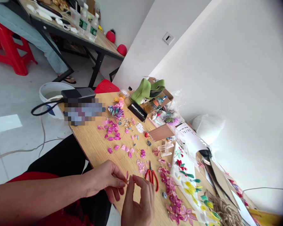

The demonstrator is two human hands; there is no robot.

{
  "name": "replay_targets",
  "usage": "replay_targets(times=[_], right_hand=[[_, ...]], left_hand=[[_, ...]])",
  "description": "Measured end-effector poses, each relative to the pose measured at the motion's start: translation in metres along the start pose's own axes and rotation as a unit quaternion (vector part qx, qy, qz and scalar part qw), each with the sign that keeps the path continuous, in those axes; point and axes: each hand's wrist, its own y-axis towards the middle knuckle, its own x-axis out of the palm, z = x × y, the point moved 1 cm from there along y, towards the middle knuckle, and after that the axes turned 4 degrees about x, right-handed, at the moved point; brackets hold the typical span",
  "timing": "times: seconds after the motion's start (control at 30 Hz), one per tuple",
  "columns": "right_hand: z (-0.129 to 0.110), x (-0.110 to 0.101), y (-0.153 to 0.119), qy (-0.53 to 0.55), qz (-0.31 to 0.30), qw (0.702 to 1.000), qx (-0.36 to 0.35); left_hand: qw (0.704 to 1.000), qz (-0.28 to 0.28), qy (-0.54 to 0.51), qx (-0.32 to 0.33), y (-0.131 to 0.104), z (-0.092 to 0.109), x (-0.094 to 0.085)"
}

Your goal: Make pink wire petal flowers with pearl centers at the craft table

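At the near edge of the table (91, 139), pink petal (127, 175) pinched low between thumb and forefinger of left hand (105, 179), other fingers loosely curled. Right hand (141, 201) just beside; thumb and forefinger nearly together, grip on any fine strand cannot be told. Petal judged light, thin, easily creased; best held at its base. Pliers (152, 178) near right hand.

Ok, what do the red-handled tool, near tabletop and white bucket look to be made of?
Red-handled tool: dark metal tip, likely steel; smooth, bright grips, plastic or rubber. Near tabletop: satin wood or laminate, by its pale grain. White bucket: probably plastic, smooth, slightly shiny, with a rounded rim.
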Motion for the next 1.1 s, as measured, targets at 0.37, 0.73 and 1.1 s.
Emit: replay_targets(times=[0.37,0.73,1.1], right_hand=[[-0.0044,0.0031,-0.0025,0.016,-0.003,0.999,0.036],[-0.0057,0.0005,-0.0027,0.05,0.008,0.99,0.135],[-0.0049,0.0,-0.0012,0.052,-0.016,0.989,0.14]], left_hand=[[1.0,-0.003,0.012,0.013,-0.0009,0.0017,0.0006],[1.0,-0.006,-0.006,0.005,-0.0003,0.0005,-0.001],[1.0,-0.01,-0.015,-0.001,0.0008,0.0013,-0.0023]])
